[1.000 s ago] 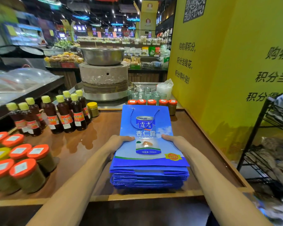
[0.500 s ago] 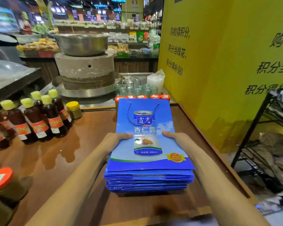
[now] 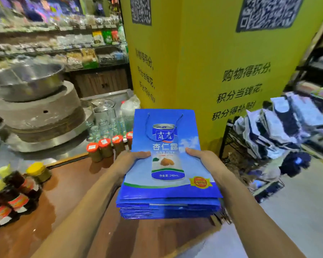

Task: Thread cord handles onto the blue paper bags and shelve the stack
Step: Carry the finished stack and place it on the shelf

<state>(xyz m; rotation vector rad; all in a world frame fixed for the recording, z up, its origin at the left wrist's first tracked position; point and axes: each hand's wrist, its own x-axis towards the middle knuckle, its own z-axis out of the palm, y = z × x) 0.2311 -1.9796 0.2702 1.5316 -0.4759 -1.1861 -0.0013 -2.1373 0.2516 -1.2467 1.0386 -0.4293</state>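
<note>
Head | bag stack [image 3: 172,191]: long axis away | left hand [image 3: 130,161], right hand [image 3: 206,159] holding

Jars [image 3: 104,148] left of bags [image 3: 168,183]; rack [image 3: 250,161] right.

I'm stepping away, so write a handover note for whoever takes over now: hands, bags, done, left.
Left hand grips the stack of blue bags by its left edge, thumb on top.
Right hand grips the right edge likewise.
The stack is over the wooden counter corner, near the black wire rack.
Done: top bag's cord handle is threaded; lower bags unseen.
Left: shelve the stack.
</note>
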